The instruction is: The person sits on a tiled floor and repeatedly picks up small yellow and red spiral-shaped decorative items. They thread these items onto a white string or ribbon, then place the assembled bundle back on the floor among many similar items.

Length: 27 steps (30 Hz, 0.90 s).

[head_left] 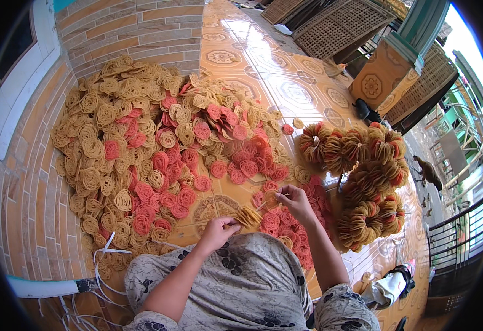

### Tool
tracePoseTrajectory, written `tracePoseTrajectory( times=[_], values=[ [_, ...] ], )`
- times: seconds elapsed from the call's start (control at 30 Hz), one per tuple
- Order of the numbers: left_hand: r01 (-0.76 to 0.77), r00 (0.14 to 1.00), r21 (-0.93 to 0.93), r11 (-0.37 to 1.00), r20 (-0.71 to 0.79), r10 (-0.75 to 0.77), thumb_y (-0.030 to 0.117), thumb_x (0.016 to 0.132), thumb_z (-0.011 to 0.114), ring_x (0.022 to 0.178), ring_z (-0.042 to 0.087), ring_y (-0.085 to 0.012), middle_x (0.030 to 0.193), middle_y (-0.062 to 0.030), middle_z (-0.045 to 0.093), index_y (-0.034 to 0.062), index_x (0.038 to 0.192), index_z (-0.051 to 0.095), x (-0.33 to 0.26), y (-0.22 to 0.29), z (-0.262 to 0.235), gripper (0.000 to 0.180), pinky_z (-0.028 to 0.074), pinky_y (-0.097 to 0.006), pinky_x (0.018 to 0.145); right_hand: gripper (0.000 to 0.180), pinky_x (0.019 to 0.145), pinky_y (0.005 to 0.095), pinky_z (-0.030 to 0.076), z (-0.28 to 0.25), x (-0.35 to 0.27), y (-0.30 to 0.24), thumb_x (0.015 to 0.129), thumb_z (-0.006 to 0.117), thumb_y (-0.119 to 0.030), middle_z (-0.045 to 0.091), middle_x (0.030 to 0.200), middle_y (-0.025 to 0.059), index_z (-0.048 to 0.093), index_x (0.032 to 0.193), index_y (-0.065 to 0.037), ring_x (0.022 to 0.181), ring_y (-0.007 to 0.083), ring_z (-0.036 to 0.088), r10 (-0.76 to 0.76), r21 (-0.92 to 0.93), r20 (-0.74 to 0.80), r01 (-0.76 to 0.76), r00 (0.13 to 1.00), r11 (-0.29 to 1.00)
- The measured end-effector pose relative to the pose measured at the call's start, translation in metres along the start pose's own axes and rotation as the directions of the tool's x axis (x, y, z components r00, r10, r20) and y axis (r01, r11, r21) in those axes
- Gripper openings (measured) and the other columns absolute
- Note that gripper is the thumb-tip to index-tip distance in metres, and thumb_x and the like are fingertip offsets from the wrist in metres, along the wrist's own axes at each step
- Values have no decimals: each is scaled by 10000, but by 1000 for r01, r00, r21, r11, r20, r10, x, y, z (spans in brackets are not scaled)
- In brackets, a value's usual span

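My left hand point(218, 234) is closed on a small stack of tan swirled crackers point(248, 217) above my lap. A thin pale strand or stick point(262, 206) sticks out of the stack toward my right hand point(298, 205). The right fingers are pinched together at the edge of a single tan cracker point(273, 199). Just beneath that hand lie pink crackers point(285, 226), partly hidden by my arm. A big heap of loose tan crackers point(93, 148), with pink crackers point(247, 167) mixed in, spreads in front of me and to the left.
Strung bundles of crackers point(357, 220) stand on the tiled floor point(285, 83) at my right. White plastic strips point(106, 251) lie at my left, near the brick wall point(18, 220). Woven racks point(340, 27) lean beyond a tiled pillar point(382, 77). A brown bird point(429, 174) stands outside.
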<state>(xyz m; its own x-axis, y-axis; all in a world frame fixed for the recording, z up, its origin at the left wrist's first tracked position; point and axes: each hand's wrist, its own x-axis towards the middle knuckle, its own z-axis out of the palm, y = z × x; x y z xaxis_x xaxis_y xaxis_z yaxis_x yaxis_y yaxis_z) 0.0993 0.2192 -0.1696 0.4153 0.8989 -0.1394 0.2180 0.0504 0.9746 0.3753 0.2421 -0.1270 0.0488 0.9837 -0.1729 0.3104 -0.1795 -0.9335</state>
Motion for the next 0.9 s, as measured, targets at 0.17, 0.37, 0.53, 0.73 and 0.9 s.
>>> tracePoseTrajectory(
  times=[0.17,0.37,0.53,0.73,0.9],
  values=[
    [24,1000,-14,1000,1,-24,169,871,680,637,511,-48,736,0,656,-16,923,696,-1,1,0,192,428,-246,599,186,634,197,431,20,-8,-12,906,666,-170,613,792,-23,595,936,-1,714,27,528,-55,40,-16,55,998,998],
    [94,996,-39,995,-4,-94,148,871,683,688,545,-68,772,-10,672,-10,937,701,-2,2,1,172,442,-247,658,178,672,226,460,23,-19,-23,906,668,-164,635,826,-13,625,940,5,728,52,559,-171,-24,148,177,974,984],
    [56,993,-92,994,-97,-65,175,868,687,693,584,-88,806,-49,702,-5,975,698,3,-12,2,210,465,-263,668,309,739,296,480,11,20,0,910,654,-276,665,836,69,668,863,29,803,152,615,-58,-192,-122,34,991,981],
    [72,990,-134,988,-113,-87,173,866,684,751,613,-112,846,-70,706,-10,957,695,6,-22,-5,204,470,-274,708,351,739,393,504,23,53,69,816,723,-300,675,827,172,665,939,24,785,353,638,-258,-812,-356,-161,898,562],
    [38,990,-3,999,-140,-38,195,854,690,782,655,-176,859,-105,705,0,943,694,9,-26,-8,214,480,-299,725,344,672,311,500,31,51,68,800,762,-203,668,749,92,627,1007,36,661,176,605,-18,-304,-274,-69,962,950]
  ],
)
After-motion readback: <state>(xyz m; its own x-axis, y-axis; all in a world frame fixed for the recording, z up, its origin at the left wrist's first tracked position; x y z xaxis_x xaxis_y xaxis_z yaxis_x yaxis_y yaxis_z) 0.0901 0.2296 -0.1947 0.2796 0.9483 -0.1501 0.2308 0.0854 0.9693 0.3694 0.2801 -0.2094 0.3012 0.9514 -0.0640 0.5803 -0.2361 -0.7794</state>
